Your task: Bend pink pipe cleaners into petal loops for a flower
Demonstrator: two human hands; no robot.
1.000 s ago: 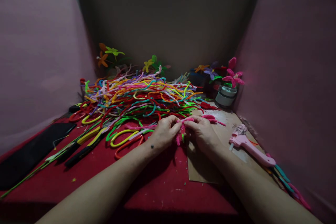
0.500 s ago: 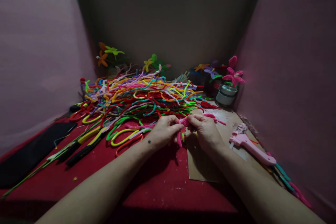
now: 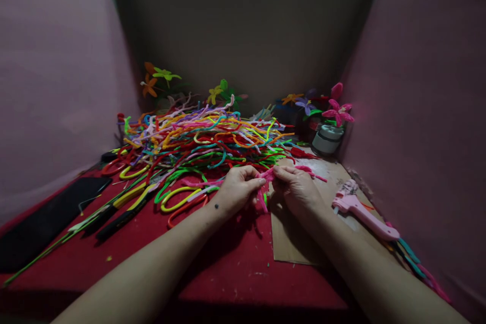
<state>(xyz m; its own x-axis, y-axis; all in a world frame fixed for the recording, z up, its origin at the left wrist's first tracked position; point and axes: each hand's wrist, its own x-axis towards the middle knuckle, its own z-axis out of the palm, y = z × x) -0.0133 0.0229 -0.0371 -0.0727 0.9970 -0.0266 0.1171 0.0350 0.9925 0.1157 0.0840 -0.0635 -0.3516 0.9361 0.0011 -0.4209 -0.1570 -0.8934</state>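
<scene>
Between my hands is a pink pipe cleaner (image 3: 269, 175), bent, with one end hanging below the fingers. My left hand (image 3: 242, 186) pinches it from the left, thumb against forefinger. From the right, my right hand (image 3: 298, 188) pinches it with thumb and fingertips. Another pink length runs out to the left behind my left hand, and some pink pieces (image 3: 313, 173) lie just past my right hand. Right behind both hands rises a big pile of coloured pipe cleaners (image 3: 212, 136). Parts of the held piece are hidden by my fingers.
Scissors with yellow handles (image 3: 178, 198) and black-and-yellow pliers (image 3: 127, 212) lie left. A pink glue gun (image 3: 364, 212) rests on cardboard (image 3: 292, 243) at right. Behind it stands a small pot (image 3: 327, 139) with a pink flower (image 3: 337, 111). A black flat case (image 3: 49, 217) lies far left on the red table (image 3: 228, 273).
My hands stay almost in place, both pinching the pink pipe cleaner. The right hand has shifted very slightly, and the hanging end has swung a little to the right.
</scene>
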